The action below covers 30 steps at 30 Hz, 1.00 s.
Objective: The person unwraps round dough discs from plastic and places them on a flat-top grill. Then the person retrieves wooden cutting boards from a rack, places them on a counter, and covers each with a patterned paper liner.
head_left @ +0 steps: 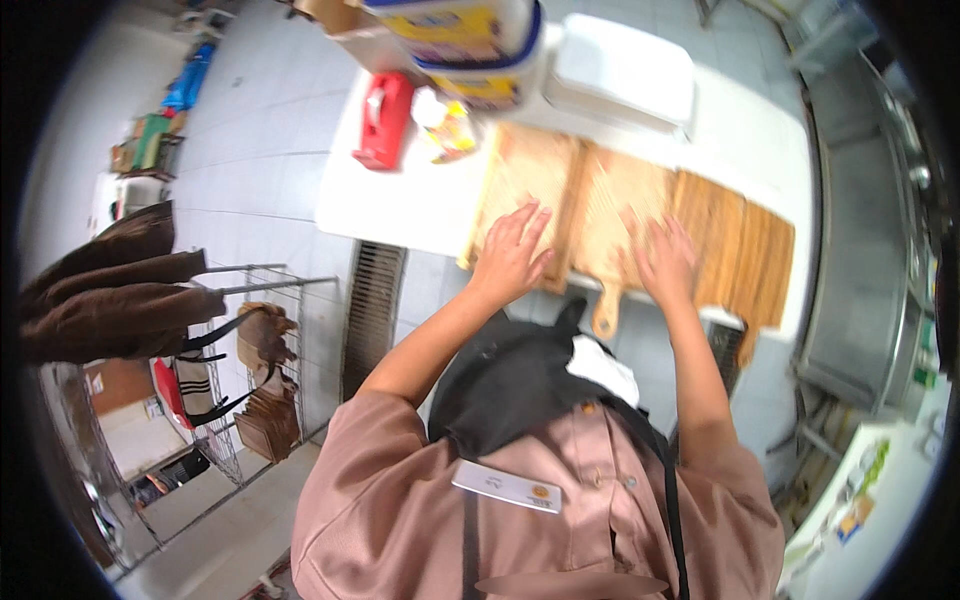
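Observation:
My left hand (512, 250), fingers spread, lies over a light wooden board (525, 165) near the front edge of the white table. Fingers apart and slightly blurred, my right hand (662, 258) is over the right part of a paddle-shaped cutting board (625, 180), whose handle (606, 308) sticks out past the table edge toward me. Whether the palms press on the wood or hover just above it, I cannot tell. Darker brown wooden boards (745, 235) lie side by side to the right of my right hand. Neither hand holds anything.
On the white table (440, 205) stand a red tape dispenser-like object (384, 120), a small yellow packet (450, 132), stacked tubs (480, 60) and a white lidded container (622, 72). A wire rack (230, 480) with brown cloths is at left; a metal cabinet (855, 230) stands at right.

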Each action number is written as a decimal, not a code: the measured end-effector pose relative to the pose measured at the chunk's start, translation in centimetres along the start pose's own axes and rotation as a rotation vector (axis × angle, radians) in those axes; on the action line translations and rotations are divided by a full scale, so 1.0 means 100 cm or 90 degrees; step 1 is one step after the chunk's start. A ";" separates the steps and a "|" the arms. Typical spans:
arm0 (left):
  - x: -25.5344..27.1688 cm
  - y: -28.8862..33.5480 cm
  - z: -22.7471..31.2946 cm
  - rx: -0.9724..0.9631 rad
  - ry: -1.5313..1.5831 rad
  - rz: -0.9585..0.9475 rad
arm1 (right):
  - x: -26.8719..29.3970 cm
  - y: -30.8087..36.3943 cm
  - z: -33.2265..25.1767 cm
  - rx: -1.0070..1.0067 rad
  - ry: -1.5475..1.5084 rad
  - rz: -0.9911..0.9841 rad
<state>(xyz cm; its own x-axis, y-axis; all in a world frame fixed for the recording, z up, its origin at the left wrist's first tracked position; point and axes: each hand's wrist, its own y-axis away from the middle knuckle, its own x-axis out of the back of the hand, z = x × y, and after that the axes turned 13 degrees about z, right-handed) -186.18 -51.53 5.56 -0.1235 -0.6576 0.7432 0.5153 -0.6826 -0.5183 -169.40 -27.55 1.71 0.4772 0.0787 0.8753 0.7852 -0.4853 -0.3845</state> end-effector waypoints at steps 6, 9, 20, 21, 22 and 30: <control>0.143 -0.139 -0.180 0.067 -0.182 0.446 | 0.029 0.035 -0.021 -0.180 -0.062 0.088; 0.203 -0.207 -0.272 0.143 -0.183 0.456 | 0.019 0.060 -0.038 -0.232 -0.035 0.103; 0.219 -0.351 -0.405 0.304 -0.094 0.078 | 0.012 0.078 -0.145 -0.326 -0.035 0.111; 0.217 -0.353 -0.410 0.308 -0.097 0.069 | 0.011 0.084 -0.147 -0.328 -0.032 0.111; 0.213 -0.355 -0.406 0.310 -0.096 0.058 | 0.011 0.088 -0.152 -0.335 -0.026 0.113; 0.210 -0.364 -0.418 0.436 0.106 0.175 | 0.019 0.097 -0.175 -0.367 -0.029 0.120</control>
<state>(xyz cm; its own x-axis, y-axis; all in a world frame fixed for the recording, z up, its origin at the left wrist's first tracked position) -242.99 -53.84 22.32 -0.0130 -0.8519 0.5235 0.9509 -0.1724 -0.2571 -167.75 -47.40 4.82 0.6138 -0.0229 0.7891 0.3519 -0.8869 -0.2994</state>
